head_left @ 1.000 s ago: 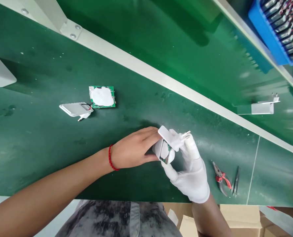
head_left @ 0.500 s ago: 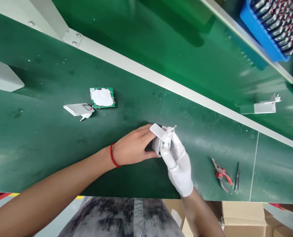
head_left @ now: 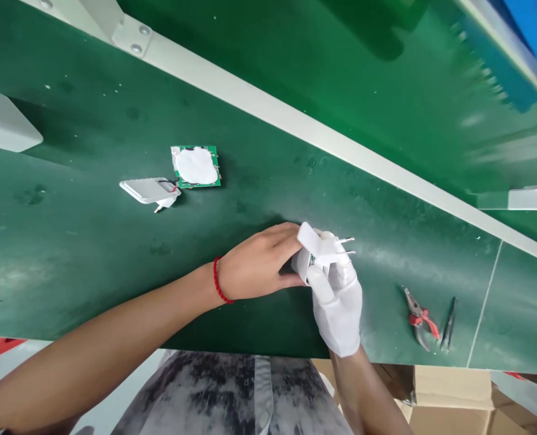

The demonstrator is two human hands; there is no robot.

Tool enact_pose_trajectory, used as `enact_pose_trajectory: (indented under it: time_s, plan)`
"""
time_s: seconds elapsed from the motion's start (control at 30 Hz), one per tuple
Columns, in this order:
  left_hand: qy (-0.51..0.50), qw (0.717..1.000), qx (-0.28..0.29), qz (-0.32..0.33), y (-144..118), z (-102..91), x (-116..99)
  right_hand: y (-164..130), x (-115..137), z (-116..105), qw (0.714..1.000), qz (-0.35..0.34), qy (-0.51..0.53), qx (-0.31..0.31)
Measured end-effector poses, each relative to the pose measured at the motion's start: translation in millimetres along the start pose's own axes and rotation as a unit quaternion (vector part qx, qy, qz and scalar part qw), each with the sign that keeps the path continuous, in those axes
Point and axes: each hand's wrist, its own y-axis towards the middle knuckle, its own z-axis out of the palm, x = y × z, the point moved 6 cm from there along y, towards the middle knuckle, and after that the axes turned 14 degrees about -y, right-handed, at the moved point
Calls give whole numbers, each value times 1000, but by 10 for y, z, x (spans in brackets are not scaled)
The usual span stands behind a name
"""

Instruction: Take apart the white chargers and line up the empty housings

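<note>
Head view looks down on a green counter (head_left: 91,254) where both hands meet over a small white plug adapter (head_left: 316,254). The left hand (head_left: 261,266), bare, with a red bead bracelet (head_left: 220,281) at the wrist, presses its fingers against the adapter's left side. The right hand (head_left: 338,302), in a white glove, is closed around the adapter from below and from the right, thumb up along its near face. So both hands are clamped on the same piece, held just above the counter near its front edge. Two metal prongs (head_left: 347,246) stick out of the adapter toward the right, and a flat white cover part stands tilted at its top; a bit of green shows inside. Farther left on the counter, well apart from the hands, lie a green circuit board (head_left: 196,166) with a white pad on it and, just beside it, a white housing shell (head_left: 149,190). To the right of the hands lie red-handled pliers (head_left: 421,317) and dark tweezers (head_left: 448,323), close together.
</note>
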Motion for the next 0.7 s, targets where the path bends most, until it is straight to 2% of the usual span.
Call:
enact_pose_trajectory:
  time_s: [0.13, 0.3, 0.5, 0.63, 0.7]
  plan:
    - [7, 1000, 7, 7, 6, -4, -11, -17, -23, -4, 1000, -15, -16, -5]
    - [15, 1000, 11, -7, 10, 8, -5, 34, -7, 42, 999, -6, 38, 30]
    - [25, 1000, -1, 12, -2, 11, -10, 60, 7, 33, 998, -31, 20, -49]
    - [28, 1000, -2, 6, -5, 10, 15, 99, 7, 84, 999, -29, 37, -20]
    - [22, 1000, 1, 7, -3, 14, 18, 128, 21, 78, 999, -33, 33, -27]
